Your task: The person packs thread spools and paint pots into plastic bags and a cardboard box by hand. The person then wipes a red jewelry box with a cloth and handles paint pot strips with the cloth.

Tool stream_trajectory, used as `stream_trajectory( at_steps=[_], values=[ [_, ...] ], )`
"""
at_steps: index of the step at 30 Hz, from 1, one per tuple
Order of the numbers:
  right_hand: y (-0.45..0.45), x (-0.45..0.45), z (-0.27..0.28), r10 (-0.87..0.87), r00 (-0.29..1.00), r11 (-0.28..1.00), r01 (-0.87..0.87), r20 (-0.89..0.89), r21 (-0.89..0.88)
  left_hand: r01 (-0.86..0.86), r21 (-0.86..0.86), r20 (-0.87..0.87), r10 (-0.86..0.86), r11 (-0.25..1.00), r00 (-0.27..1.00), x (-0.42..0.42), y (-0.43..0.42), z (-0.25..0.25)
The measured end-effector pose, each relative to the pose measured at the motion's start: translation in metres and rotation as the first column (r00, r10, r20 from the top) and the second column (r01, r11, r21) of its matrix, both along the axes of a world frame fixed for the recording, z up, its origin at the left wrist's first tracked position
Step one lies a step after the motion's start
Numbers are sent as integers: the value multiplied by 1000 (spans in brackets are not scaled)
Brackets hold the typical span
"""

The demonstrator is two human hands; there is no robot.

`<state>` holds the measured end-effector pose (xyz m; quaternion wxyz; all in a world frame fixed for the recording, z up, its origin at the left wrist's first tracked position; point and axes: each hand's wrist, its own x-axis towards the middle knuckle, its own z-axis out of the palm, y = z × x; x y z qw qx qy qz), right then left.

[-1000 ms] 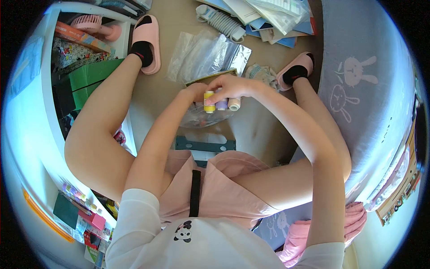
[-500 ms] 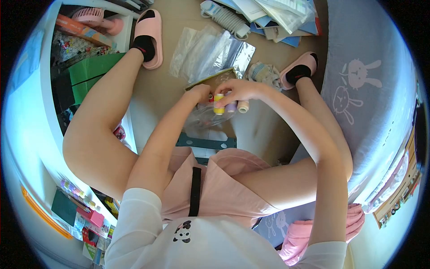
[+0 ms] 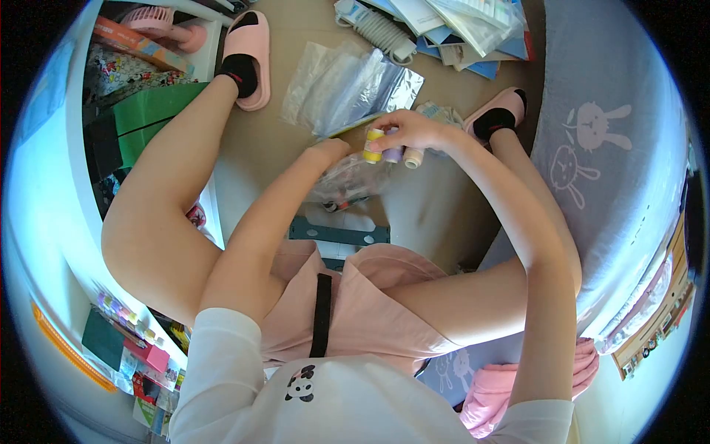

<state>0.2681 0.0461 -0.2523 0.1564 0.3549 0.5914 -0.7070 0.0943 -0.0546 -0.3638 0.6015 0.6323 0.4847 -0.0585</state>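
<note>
My right hand (image 3: pixel 413 129) is closed around spools of thread: a yellow spool (image 3: pixel 373 147), a purple spool (image 3: pixel 393 155) and a cream spool (image 3: pixel 413 157), side by side below its fingers. To its left, my left hand (image 3: pixel 330 151) is closed at the edge of a clear plastic bag (image 3: pixel 361 177), its fingertips mostly hidden. The bag hangs below both hands. Small dark and reddish things (image 3: pixel 345 204) show at its lower part, too small to name.
Flat clear and silvery plastic bags (image 3: pixel 347 85) lie on the floor beyond my hands. Farther off are a coiled grey cord (image 3: pixel 376 31) and a stack of papers and books (image 3: pixel 473 29). A drawer with a green box (image 3: pixel 159 118) stands left; a grey bed cover (image 3: pixel 592 155) hangs right.
My right hand has moved up and slightly right with the spools, away from my left hand. More of the plastic bag now shows, with small things low in it.
</note>
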Motion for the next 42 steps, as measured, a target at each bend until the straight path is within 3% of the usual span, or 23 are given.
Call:
stream_trajectory(
  at_steps=[14,20,23,24,26,28,30,31,33,35,38,41,42],
  values=[
    [-9,-1,-13,57,998,997,-57,-4,-55,145,14,-161,-141,989,977,21,-29,-12],
    [0,1,-10,-23,998,988,30,-51,151,72,45,-136,-65,996,989,-4,-6,-18],
    [15,4,-5,-83,994,988,91,-69,125,52,117,-83,-42,992,996,-23,31,-9],
    [18,8,-11,-102,993,973,111,-53,203,50,141,-65,-41,989,997,-29,47,-6],
    [27,15,-11,-129,992,964,128,-11,235,43,299,-8,-43,953,999,-38,78,5],
    [34,19,-3,-182,983,956,171,23,239,-20,361,-60,44,932,997,-44,105,15],
    [37,27,-11,-200,979,935,183,25,303,-200,465,156,142,863,978,-50,126,26],
    [38,30,-18,-218,976,908,193,25,372,-200,467,150,146,861,978,-53,134,29],
    [40,33,-23,-215,976,905,181,46,386,-389,422,321,267,819,909,-55,148,39],
    [40,33,-21,-230,972,932,205,51,298,-398,401,312,286,825,906,-55,151,52],
    [38,27,-21,-323,946,887,318,-42,334,-337,389,262,247,857,933,-52,146,65],
    [35,23,-35,-292,955,904,290,-42,312,-343,262,271,272,902,923,-54,142,68],
    [34,20,-31,-295,955,906,291,-36,307,-353,122,227,320,928,920,-56,142,77]
  ],
)
